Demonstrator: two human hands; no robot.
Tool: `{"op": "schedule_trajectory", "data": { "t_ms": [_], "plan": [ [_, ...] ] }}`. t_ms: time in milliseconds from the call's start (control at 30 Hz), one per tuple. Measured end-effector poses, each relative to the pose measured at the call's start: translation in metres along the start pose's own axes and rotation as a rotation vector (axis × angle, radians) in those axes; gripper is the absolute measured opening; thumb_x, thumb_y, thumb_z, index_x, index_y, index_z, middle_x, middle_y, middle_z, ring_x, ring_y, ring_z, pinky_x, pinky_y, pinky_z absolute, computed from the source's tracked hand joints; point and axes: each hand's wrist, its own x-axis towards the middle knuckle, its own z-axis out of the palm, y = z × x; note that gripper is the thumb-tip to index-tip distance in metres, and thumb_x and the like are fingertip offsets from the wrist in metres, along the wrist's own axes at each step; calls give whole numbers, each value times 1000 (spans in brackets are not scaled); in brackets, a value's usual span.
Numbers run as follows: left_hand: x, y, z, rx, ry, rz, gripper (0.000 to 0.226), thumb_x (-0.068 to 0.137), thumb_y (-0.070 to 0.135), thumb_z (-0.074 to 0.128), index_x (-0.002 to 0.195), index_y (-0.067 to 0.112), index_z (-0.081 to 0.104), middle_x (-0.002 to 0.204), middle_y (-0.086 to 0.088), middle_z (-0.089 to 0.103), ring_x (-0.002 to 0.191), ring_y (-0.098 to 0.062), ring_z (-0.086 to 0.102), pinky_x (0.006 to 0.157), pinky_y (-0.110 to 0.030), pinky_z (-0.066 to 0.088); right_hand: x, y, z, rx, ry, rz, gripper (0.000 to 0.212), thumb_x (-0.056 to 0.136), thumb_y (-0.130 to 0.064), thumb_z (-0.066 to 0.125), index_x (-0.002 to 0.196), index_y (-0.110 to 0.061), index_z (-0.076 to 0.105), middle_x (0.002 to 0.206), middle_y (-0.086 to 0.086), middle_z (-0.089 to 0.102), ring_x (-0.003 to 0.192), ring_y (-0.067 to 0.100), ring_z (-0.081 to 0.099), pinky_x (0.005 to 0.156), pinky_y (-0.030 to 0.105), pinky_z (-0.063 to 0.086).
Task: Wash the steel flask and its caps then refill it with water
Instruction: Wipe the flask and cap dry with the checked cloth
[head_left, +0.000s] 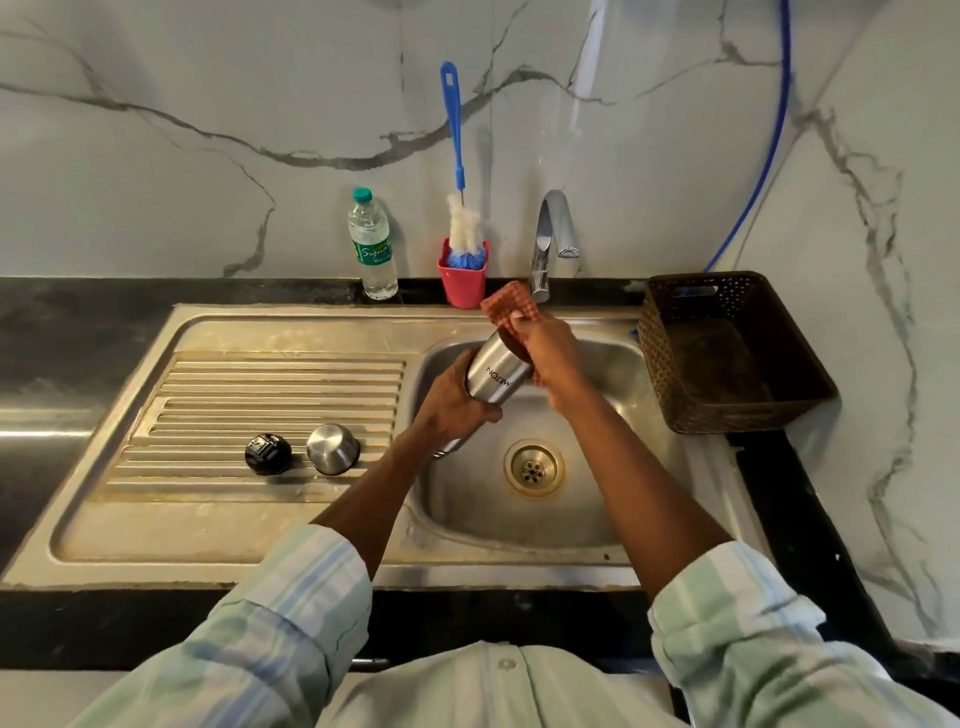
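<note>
Count on inspection: one steel flask (496, 375), held over the basin at centre. Two caps on the drainboard at 9 o'clock: one black cap (268, 454), one steel cap (333, 449). One checked cloth (506, 307). One plastic bottle (371, 245), one bottle brush (459, 171), one red holder (462, 283), one tap (550, 234) at 12 o'clock. One brown basket (727, 353) at 3 o'clock.

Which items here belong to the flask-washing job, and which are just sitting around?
In use: steel flask, held by left hand; checked cloth, gripped by right hand; black cap; steel cap; tap.

Lying about: bottle brush, plastic water bottle, brown basket.
</note>
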Motion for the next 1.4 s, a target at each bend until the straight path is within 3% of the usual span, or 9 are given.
{"op": "schedule_trajectory", "data": {
  "t_ms": [133,233,333,600,700,833,1033,1167,1400],
  "plan": [
    [4,1,1,50,-37,-41,88,64,7,81,143,16,43,114,4,56,100,-14,54,74,-18,40,-10,15,9,-246,38,-217,15,98,-28,52,101,-20,65,101,6,68,83,17,64,70,30,51],
    [9,6,1,233,43,192,48,80,1,67,127,-4,58,112,-15,68,103,-28,67,70,-17,52,-19,31,22,-722,-24,-557,34,97,-28,54,130,-23,59,144,2,48,134,23,39,114,45,31],
    [14,14,3,289,45,404,20,81,-4,63,98,-14,69,102,-21,72,88,-32,73,61,-22,58,-10,30,25,-963,112,-558,49,91,-36,58,139,-30,49,155,-1,31,143,32,17,115,54,23],
    [12,18,-6,39,-203,72,73,66,7,82,132,13,51,119,0,59,110,-15,52,85,-15,37,9,-22,6,-759,46,-278,24,93,-34,52,100,-14,64,88,-1,56,92,20,57,76,31,41],
    [4,11,-6,-58,-294,44,84,63,8,84,137,11,46,114,2,56,102,-9,52,82,-8,39,23,-26,-16,-321,-231,44,31,87,-35,66,106,-12,59,101,5,65,93,22,62,79,34,51],
    [-4,-5,-8,-316,-293,-77,100,42,27,86,133,11,49,119,-11,61,111,-29,59,93,-42,52,28,-7,-37,226,-414,189,39,83,-26,70,116,-8,60,102,11,70,93,27,66,85,39,53],
    [-2,1,-9,-836,-193,-102,69,54,-13,70,117,10,52,105,-10,65,103,-30,61,91,-48,50,22,23,-11,803,-319,132,32,91,-29,61,116,-9,63,104,10,68,97,29,65,98,49,47],
    [3,12,-13,-1037,-152,-122,64,58,2,72,121,4,56,102,-12,66,97,-26,63,81,-39,55,11,22,12,621,-184,109,33,94,-38,56,105,-9,68,91,8,75,80,25,70,72,33,57],
    [16,33,-11,-915,67,-290,91,60,51,88,132,8,52,114,-15,71,102,-27,71,85,-41,59,4,17,26,222,-65,86,41,95,-54,49,105,-19,67,97,7,74,89,25,71,82,38,57]
  ]
}}
